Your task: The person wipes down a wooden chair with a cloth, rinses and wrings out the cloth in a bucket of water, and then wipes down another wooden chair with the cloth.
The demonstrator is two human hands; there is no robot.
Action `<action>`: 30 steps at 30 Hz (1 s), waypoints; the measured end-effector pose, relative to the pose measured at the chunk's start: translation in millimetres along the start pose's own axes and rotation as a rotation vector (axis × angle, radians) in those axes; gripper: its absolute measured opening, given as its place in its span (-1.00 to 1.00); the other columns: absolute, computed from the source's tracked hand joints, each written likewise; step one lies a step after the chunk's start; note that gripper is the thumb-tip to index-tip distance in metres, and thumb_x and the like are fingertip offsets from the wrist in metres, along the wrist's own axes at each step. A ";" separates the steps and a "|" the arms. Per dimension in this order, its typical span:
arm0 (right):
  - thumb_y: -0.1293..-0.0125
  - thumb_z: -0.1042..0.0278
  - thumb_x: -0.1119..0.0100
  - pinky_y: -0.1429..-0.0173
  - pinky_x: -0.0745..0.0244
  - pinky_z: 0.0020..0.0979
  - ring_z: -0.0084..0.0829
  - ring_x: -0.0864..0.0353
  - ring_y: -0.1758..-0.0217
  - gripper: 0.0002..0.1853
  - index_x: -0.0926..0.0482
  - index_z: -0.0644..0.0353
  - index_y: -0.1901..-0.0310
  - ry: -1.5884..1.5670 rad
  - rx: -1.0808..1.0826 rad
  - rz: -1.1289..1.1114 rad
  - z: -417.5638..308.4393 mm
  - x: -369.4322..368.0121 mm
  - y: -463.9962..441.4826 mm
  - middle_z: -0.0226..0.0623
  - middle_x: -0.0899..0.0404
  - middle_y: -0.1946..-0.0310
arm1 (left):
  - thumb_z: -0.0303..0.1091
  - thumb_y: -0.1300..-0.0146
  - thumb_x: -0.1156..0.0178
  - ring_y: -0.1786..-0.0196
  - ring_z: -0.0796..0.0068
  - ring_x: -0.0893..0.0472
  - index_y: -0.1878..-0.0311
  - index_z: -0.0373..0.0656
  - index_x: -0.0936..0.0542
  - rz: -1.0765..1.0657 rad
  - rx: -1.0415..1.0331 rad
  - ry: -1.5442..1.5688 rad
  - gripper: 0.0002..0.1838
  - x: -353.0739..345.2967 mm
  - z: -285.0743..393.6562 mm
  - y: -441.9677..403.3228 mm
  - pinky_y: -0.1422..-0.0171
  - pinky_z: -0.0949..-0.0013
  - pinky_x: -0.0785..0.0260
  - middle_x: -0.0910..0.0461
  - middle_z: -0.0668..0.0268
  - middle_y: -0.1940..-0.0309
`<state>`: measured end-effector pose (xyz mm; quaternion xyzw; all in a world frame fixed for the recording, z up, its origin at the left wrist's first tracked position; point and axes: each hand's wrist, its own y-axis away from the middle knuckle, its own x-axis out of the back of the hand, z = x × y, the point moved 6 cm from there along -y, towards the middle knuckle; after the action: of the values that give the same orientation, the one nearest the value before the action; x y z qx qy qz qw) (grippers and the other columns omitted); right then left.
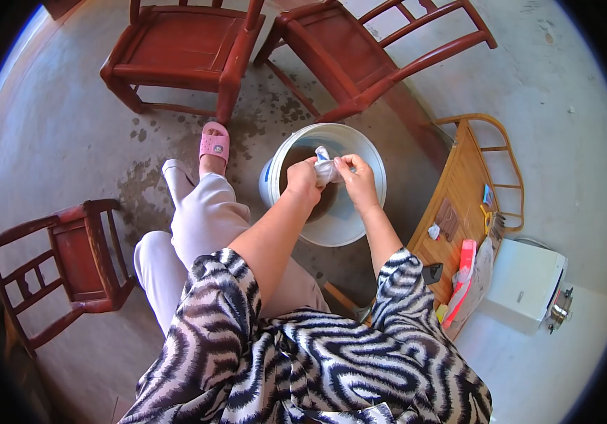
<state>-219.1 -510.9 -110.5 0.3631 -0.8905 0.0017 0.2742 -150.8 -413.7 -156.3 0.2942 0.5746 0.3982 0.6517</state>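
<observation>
Here, a white cloth [326, 172] is clamped by left hand [303, 178] and right hand [358, 180] over the bucket [368, 159]; through a loosened grip, it could be dropped in.

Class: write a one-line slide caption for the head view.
Left hand and right hand hold a white cloth over a white bucket.

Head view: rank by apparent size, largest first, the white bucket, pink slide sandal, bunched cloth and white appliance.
White bucket
White appliance
Pink slide sandal and bunched cloth: too close to rank; cloth partly hidden
</observation>
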 end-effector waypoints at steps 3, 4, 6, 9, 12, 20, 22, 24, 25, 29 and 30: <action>-0.28 0.17 -0.07 0.25 -0.31 -0.56 -0.60 -0.44 0.32 -0.75 -0.52 0.22 0.27 -0.192 -0.231 0.067 -12.2 -7.4 9.9 -0.46 -0.51 0.42 | -0.21 -0.38 0.17 0.11 0.34 -0.50 0.05 -0.12 -0.45 0.001 0.018 0.005 -0.72 -5.2 6.7 7.5 0.05 0.21 -0.31 -0.48 0.27 0.16; -0.30 0.13 -0.04 0.24 -0.33 -0.53 -0.61 -0.46 0.28 -0.73 -0.52 0.18 0.23 -0.317 -0.425 0.107 -11.5 -11.1 17.2 -0.47 -0.51 0.41 | -0.15 -0.38 0.15 0.12 0.37 -0.50 0.08 -0.09 -0.46 0.003 0.036 0.034 -0.72 -6.2 6.6 8.1 0.07 0.23 -0.32 -0.49 0.29 0.18; -0.32 0.11 -0.01 0.22 -0.34 -0.53 -0.58 -0.48 0.26 -0.72 -0.52 0.18 0.21 -0.529 -0.498 0.021 -6.7 -22.3 17.6 -0.47 -0.52 0.39 | -0.12 -0.37 0.13 0.15 0.38 -0.50 0.10 -0.08 -0.46 -0.060 0.037 0.024 -0.71 -7.3 2.0 0.1 0.11 0.25 -0.32 -0.49 0.30 0.19; -0.34 0.15 0.02 0.22 -0.36 -0.53 -0.57 -0.49 0.27 -0.73 -0.52 0.19 0.20 -0.670 -0.478 -0.083 8.5 -32.5 9.7 -0.45 -0.52 0.38 | -0.08 -0.35 0.10 0.20 0.40 -0.51 0.14 -0.08 -0.47 -0.091 0.009 -0.045 -0.70 -5.9 0.1 -6.5 0.17 0.26 -0.32 -0.49 0.32 0.22; -0.33 0.24 0.01 0.24 -0.36 -0.55 -0.60 -0.46 0.33 -0.77 -0.51 0.23 0.23 -0.440 -0.250 -0.026 18.7 -27.7 -5.9 -0.43 -0.51 0.39 | -0.06 -0.33 0.05 0.27 0.41 -0.53 0.18 -0.09 -0.48 -0.021 -0.047 -0.152 -0.71 1.7 2.3 -10.5 0.23 0.27 -0.35 -0.49 0.32 0.27; -0.30 0.31 0.05 0.25 -0.38 -0.28 -0.11 -0.46 0.33 -0.81 -0.42 0.25 0.35 0.210 0.425 0.059 -79.2 -24.0 23.3 -0.13 -0.44 0.41 | 0.06 -0.26 -0.01 0.51 0.41 -0.44 0.50 -0.25 -0.53 0.169 -0.254 -0.077 -0.49 19.0 5.4 -28.8 0.42 0.34 -0.31 -0.50 0.26 0.52; -0.27 0.33 0.04 0.29 -0.36 -0.20 -0.08 -0.43 0.36 -0.84 -0.42 0.23 0.39 0.357 0.539 0.038 -98.4 -38.7 39.2 -0.14 -0.40 0.46 | 0.07 -0.26 0.00 0.50 0.39 -0.45 0.50 -0.26 -0.54 0.119 -0.252 -0.130 -0.48 23.4 2.9 -36.7 0.38 0.34 -0.33 -0.51 0.25 0.52; -0.26 0.33 0.04 0.31 -0.36 -0.18 -0.07 -0.43 0.37 -0.84 -0.42 0.21 0.41 0.426 0.592 0.049 -97.6 -42.9 39.0 -0.14 -0.40 0.47 | 0.01 -0.30 0.03 0.46 0.34 -0.48 0.38 -0.29 -0.55 -0.150 -0.133 0.053 -0.52 32.4 -31.9 -97.6 0.29 0.29 -0.37 -0.52 0.25 0.50; -0.26 0.32 0.04 0.32 -0.35 -0.15 -0.05 -0.44 0.38 -0.82 -0.43 0.21 0.44 0.485 0.579 0.066 -85.4 -42.5 28.8 -0.13 -0.42 0.48 | 0.01 -0.30 0.03 0.46 0.34 -0.48 0.38 -0.29 -0.55 -0.149 -0.133 0.054 -0.52 22.9 -26.0 -82.7 0.29 0.29 -0.37 -0.52 0.25 0.50; -0.28 0.23 0.07 0.39 -0.33 -0.07 0.00 -0.46 0.47 -0.72 -0.43 0.21 0.52 0.647 0.333 0.076 -43.4 -26.3 -10.4 -0.06 -0.46 0.58 | -0.15 -0.34 0.04 0.43 0.41 -0.50 0.21 -0.32 -0.49 -0.075 -0.132 -0.050 -0.64 -10.9 3.4 -3.8 0.37 0.28 -0.39 -0.50 0.28 0.44; -0.28 0.23 0.07 0.39 -0.33 -0.07 0.00 -0.46 0.47 -0.72 -0.43 0.21 0.52 0.649 0.340 0.070 -41.7 -27.9 -11.9 -0.06 -0.46 0.58 | -0.15 -0.33 0.03 0.41 0.42 -0.49 0.23 -0.32 -0.49 -0.092 -0.111 -0.049 -0.65 -8.9 2.0 -7.8 0.36 0.29 -0.39 -0.50 0.28 0.43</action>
<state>-174.7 -493.1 -91.0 0.3533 -0.7560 0.2744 0.4779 -147.7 -425.1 -157.9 0.2404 0.5485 0.3919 0.6984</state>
